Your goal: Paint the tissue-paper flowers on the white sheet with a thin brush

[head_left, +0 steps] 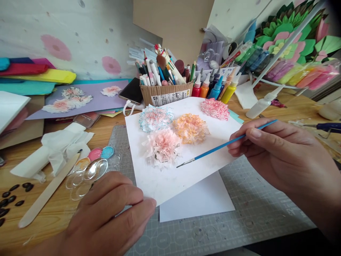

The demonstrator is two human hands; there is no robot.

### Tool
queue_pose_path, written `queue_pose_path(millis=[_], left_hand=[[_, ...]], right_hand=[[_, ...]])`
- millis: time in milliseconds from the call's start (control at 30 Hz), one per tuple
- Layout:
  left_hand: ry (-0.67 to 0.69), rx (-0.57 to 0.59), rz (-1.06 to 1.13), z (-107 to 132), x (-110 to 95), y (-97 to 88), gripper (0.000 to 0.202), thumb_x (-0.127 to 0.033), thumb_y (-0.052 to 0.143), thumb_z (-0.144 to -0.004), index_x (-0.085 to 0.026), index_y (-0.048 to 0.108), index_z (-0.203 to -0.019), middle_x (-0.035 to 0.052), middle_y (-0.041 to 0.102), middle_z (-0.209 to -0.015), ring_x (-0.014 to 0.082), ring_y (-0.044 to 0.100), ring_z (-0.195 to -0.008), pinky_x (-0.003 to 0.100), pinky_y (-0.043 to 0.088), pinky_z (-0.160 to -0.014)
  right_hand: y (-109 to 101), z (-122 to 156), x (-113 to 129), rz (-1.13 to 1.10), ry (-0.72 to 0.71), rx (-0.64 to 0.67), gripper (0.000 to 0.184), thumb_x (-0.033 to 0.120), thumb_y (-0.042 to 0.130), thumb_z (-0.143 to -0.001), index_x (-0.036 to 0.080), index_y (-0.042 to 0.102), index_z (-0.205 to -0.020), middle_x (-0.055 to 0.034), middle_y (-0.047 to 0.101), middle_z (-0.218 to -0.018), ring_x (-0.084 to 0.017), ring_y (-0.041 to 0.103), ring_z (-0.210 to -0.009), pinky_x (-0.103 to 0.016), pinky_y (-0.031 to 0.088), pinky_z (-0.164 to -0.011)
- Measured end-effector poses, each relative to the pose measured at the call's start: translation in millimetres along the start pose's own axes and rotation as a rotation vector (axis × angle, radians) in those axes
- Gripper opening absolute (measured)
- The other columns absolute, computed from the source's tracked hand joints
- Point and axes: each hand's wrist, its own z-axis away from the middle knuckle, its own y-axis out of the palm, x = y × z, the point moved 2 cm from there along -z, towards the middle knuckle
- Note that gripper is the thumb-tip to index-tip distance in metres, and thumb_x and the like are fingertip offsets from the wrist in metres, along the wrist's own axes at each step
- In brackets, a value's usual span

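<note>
In the head view my right hand (pixel 277 153) pinches a thin blue paintbrush (pixel 221 146), its dark tip pointing down-left over a white sheet of paper (pixel 202 163). My left hand (pixel 114 209) grips the sheet's near left corner between thumb and fingers. Several ruffled paper flowers lie on the sheet: a blue-edged one (pixel 156 118), an orange-edged one (pixel 191 128), a pink-red one (pixel 215 108) and a pale pink one (pixel 163 146) with some dark edges. The brush tip is just right of and below the pale pink flower.
A clear palette (pixel 97 169) with paint wells is left of a grey cutting mat (pixel 255 199). Beside it lie a wooden stick (pixel 50 190), crumpled tissue (pixel 57 145) and black seeds (pixel 12 199). Behind stand a cardboard pen box (pixel 167 94) and paint bottles (pixel 215 89).
</note>
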Motion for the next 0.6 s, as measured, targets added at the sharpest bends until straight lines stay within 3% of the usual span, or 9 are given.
queue_pose_path(millis=[200, 600], left_hand=[[-0.02, 0.028, 0.037, 5.9, 3.2, -0.4, 0.021, -0.001, 0.063, -0.082, -0.014, 0.071, -0.095, 0.0044, 0.063, -0.085, 0.0181, 0.054, -0.082, 0.034, 0.048, -0.074], [-0.019, 0.039, 0.041, 5.4, 2.6, -1.4, 0.02, 0.0, 0.065, -0.081, -0.012, 0.071, -0.095, 0.005, 0.064, -0.084, 0.0184, 0.056, -0.081, 0.035, 0.048, -0.072]], right_hand=[[-0.2, -1.0, -0.5, 0.014, 0.006, 0.047, 0.013, 0.031, 0.073, -0.079, 0.019, 0.072, -0.074, -0.0054, 0.068, -0.066, -0.014, 0.066, -0.058, -0.019, 0.055, -0.055], [-4.5, -2.1, 0.7, 0.028, -0.024, 0.016, 0.01, 0.027, 0.07, -0.081, 0.019, 0.072, -0.075, -0.0057, 0.069, -0.067, -0.014, 0.067, -0.059, -0.02, 0.055, -0.055]])
